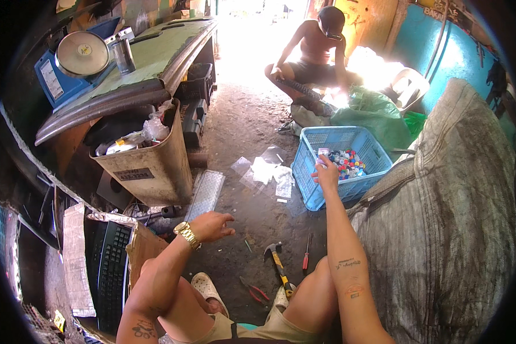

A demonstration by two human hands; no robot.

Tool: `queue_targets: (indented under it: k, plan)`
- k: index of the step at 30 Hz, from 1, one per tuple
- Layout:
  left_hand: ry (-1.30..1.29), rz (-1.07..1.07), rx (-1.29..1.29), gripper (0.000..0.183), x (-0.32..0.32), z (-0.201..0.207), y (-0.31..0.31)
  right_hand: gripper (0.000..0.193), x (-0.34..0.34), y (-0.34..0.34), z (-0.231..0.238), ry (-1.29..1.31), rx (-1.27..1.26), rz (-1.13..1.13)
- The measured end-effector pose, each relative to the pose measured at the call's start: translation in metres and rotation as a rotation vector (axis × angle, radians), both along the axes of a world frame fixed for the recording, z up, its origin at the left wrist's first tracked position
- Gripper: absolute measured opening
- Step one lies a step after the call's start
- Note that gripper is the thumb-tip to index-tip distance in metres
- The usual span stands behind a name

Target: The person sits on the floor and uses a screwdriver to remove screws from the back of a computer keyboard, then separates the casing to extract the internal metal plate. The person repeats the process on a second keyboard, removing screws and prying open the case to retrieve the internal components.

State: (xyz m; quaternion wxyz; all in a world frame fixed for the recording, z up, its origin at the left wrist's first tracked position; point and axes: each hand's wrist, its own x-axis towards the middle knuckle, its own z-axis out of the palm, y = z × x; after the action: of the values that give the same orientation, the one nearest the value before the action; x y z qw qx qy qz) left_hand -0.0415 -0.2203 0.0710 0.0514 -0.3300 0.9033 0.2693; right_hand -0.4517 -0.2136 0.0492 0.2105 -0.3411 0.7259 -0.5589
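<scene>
My right hand point(327, 175) reaches over the near left rim of a blue plastic crate point(307, 194). Its fingers are closed round a small, pale purplish item that I cannot make out. Inside the crate lies a pile of small bottle caps point(351, 164) in red, white, blue and other colours. My left hand point(215, 226), a gold watch point(187, 234) at its wrist, hovers above the floor by my left knee. Its fingers are loosely stretched and nothing shows in them. A claw hammer point(278, 267), a red-handled screwdriver point(307, 252) and red-handled pliers point(254, 290) lie between my feet.
A large woven sack point(453, 218) bulges at the right. Plastic scraps point(269, 167) litter the floor left of the crate. A filled bin point(166, 166) and a box holding a keyboard point(112, 269) stand at left. Another person point(315, 46) sits beyond the crate near a green sack point(372, 112).
</scene>
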Motion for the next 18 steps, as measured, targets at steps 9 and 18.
queue_targets:
  k: [9, 18]
  plan:
    - [0.01, -0.008, 0.004, 0.05, 0.0003, -0.0019, -0.0013, 0.049, 0.0017, 0.0011, -0.0002, -0.002, 0.023, 0.02]
    - [0.013, -0.007, -0.005, 0.051, -0.0031, -0.0021, 0.0001, 0.049, 0.0017, -0.0054, -0.0068, -0.011, -0.028, 0.009]
